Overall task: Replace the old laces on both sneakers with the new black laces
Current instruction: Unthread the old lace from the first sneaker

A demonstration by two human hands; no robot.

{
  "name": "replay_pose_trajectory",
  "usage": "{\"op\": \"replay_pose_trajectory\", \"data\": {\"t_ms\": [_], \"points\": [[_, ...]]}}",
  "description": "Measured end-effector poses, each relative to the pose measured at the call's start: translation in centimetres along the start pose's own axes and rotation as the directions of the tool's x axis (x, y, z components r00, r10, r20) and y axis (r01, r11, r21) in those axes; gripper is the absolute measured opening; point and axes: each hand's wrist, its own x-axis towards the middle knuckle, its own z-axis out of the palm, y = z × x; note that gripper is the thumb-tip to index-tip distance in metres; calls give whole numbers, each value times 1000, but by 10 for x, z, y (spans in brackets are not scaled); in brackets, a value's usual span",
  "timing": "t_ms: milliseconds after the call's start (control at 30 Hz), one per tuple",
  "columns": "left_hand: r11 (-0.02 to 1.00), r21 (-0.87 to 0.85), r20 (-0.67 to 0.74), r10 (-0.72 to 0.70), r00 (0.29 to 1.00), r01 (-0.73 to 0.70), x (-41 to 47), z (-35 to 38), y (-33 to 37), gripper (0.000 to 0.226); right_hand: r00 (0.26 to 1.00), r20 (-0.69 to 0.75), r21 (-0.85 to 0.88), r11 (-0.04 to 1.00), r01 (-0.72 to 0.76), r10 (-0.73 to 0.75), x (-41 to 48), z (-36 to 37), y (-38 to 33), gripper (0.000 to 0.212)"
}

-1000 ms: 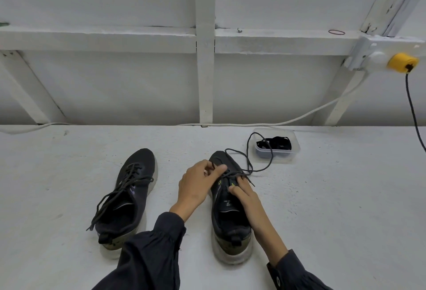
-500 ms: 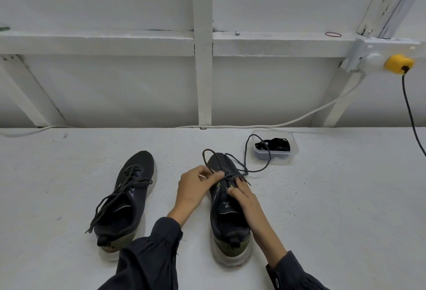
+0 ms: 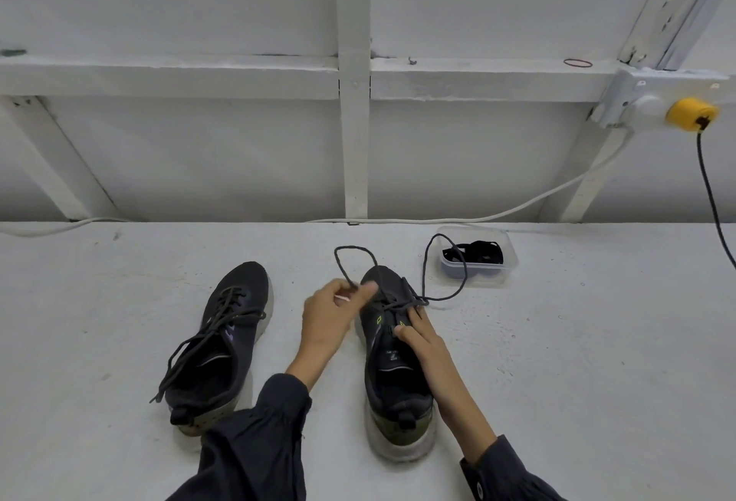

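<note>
Two dark sneakers stand on the white surface, toes pointing away. The left sneaker (image 3: 227, 345) keeps its grey lace threaded, ends hanging loose. The right sneaker (image 3: 394, 365) has its old grey lace (image 3: 426, 269) partly pulled out, looping past the toe. My left hand (image 3: 330, 317) pinches one strand of that lace just left of the toe. My right hand (image 3: 418, 335) rests on the sneaker's tongue, fingertips pressing by the eyelets. The new black laces (image 3: 476, 253) lie bundled in a clear plastic tub (image 3: 506, 273) behind the right sneaker.
A white framed wall (image 3: 354, 142) rises behind the surface. A white cable (image 3: 517, 210) runs along its base. A yellow plug (image 3: 691, 114) with a black cord (image 3: 713, 198) hangs at the far right. A rubber band (image 3: 577, 62) lies on the ledge.
My left hand has drawn the lace strand up and to the left, and a new loop now stands beyond the toe. The right hand has stayed on the tongue.
</note>
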Motion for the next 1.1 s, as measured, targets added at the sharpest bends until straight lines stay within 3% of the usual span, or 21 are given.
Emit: {"op": "replay_pose_trajectory", "data": {"t_ms": [67,133,333,433,567,667,800,933,1033,1100], "points": [[998,58,90,-6,996,0,-5,10,-12,21,1000,-3,-13,1000,5,-5,0,1,-1,42],[994,101,81,26,996,-34,-3,12,-13,12,1000,-4,-15,1000,-2,2,0,1,0,41],[979,-107,-307,132,943,-172,-3,4,11,10,998,-4,9,998,-56,56,1,-3,7,62],[988,-123,-196,72,978,-97,-5,10,1,15,999,7,26,999,-46,46,-1,-1,2,57],[999,7,17,43,999,-43,-8,19,-15,11,1000,9,6,1000,-19,19,-2,2,-3,48],[994,17,-82,113,990,-112,-4,18,-7,13,999,2,25,999,-33,33,-1,1,-2,45],[974,-82,-310,176,934,-211,-1,10,8,7,998,-7,30,998,-62,62,1,-3,6,66],[985,-109,-193,108,975,-131,-6,15,-1,12,998,13,24,998,-59,59,0,-1,3,60],[996,-30,-45,81,996,-83,-10,22,-13,13,998,4,9,998,-64,64,1,-1,1,38],[993,26,-34,113,993,-112,-8,22,-13,10,998,12,26,998,-62,62,2,-3,2,37]]}}
